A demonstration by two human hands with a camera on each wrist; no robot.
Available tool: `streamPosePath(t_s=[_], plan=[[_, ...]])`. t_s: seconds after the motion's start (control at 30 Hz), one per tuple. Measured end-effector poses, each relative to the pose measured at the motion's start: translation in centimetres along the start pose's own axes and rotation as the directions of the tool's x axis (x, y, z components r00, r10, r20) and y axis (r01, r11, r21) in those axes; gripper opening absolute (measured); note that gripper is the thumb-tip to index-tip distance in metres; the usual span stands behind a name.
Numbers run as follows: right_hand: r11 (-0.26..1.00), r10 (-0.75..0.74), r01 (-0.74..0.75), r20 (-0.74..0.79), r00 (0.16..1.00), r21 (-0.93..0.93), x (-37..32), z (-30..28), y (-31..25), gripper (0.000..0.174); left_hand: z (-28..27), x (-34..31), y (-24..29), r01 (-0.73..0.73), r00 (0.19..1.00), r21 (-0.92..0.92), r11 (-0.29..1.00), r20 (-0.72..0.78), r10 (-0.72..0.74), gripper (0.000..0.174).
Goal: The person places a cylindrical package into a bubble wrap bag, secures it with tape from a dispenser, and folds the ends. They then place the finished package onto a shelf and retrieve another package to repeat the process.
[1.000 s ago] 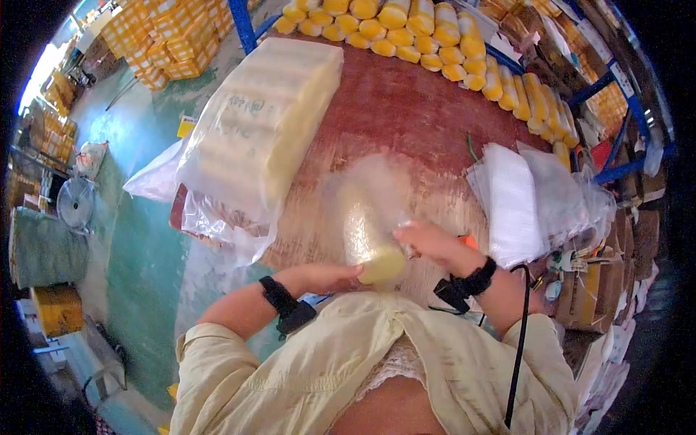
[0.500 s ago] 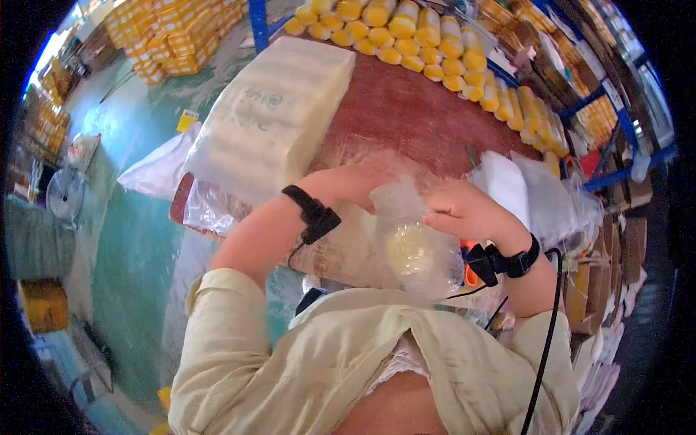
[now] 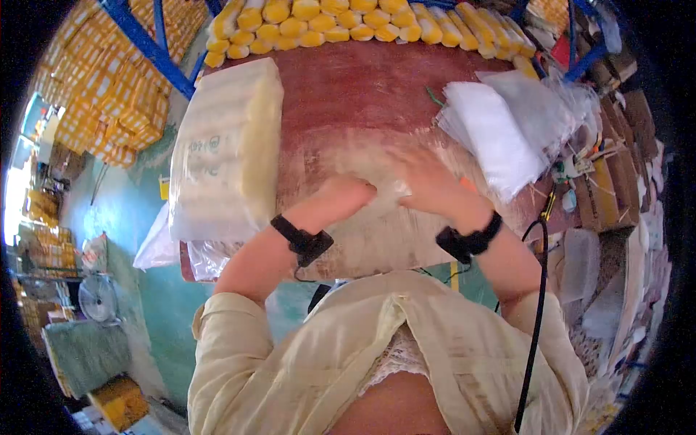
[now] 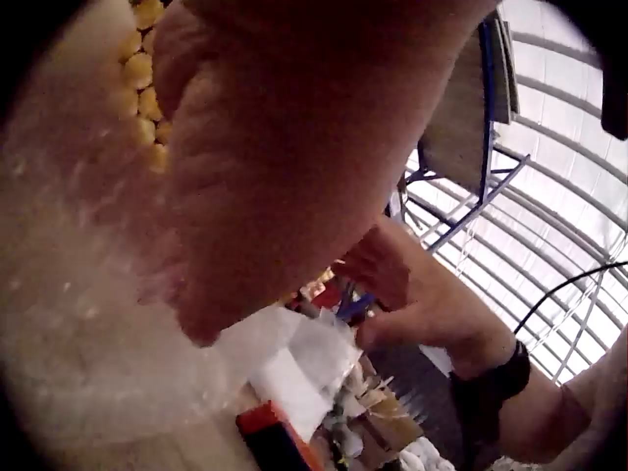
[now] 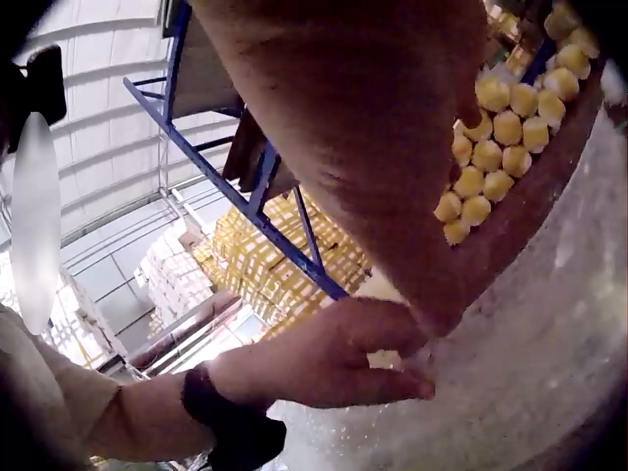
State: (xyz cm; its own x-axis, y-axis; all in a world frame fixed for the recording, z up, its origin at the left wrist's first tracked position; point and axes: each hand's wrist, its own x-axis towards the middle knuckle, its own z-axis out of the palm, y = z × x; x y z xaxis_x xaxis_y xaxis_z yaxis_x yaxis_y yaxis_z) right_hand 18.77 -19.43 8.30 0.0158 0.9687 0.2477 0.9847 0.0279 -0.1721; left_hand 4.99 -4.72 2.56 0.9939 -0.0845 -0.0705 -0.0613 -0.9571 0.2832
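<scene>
Both hands are close together over the worn middle of the red table (image 3: 341, 87). My left hand (image 3: 342, 199) has curled fingers, and in the right wrist view its thumb and forefinger pinch a bit of clear plastic film (image 5: 510, 363). That film spreads cloudy and shiny beneath the hands in both wrist views. Just right of it, my right hand (image 3: 435, 188) reaches forward with its fingers extended over the film, the fingertips blurred. The pale roll seen earlier does not show in the head view.
A large clear bag of pale rolls (image 3: 225, 152) with handwriting lies on the left. White and clear plastic bags (image 3: 496, 138) lie on the right, near a small orange-and-black object (image 4: 278, 437). Yellow-ended rolls (image 3: 319, 29) are stacked along the far edge.
A pale roll in clear plastic, first lying between the hands and then near the body, is gone from the head view. The hands now lie lower over the table's middle; the head view has turned.
</scene>
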Motion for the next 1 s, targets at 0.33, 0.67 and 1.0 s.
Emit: streamPosePath(t_s=[0.33, 0.67, 1.0], plan=[[0.970, 0.107, -0.177, 0.355, 0.929, 0.168, 3.4, 7.4, 2.7, 0.007, 0.8, -2.7, -0.7, 0.289, 0.954, -0.069, 0.955, -0.064, -0.294, 0.015], [0.985, 0.021, 0.068, 0.502, 0.864, -0.159, 3.1, 10.4, 5.4, 0.012, 2.4, -3.0, -1.3, 0.544, 0.780, 0.201, 0.814, 0.237, -0.580, 0.018], [0.939, -0.342, 0.344, 0.040, 0.939, -0.025, -0.8, 11.5, 6.4, 0.009, 3.3, -10.2, 3.8, 0.594, 0.755, 0.233, 0.770, 0.171, -0.634, 0.021]])
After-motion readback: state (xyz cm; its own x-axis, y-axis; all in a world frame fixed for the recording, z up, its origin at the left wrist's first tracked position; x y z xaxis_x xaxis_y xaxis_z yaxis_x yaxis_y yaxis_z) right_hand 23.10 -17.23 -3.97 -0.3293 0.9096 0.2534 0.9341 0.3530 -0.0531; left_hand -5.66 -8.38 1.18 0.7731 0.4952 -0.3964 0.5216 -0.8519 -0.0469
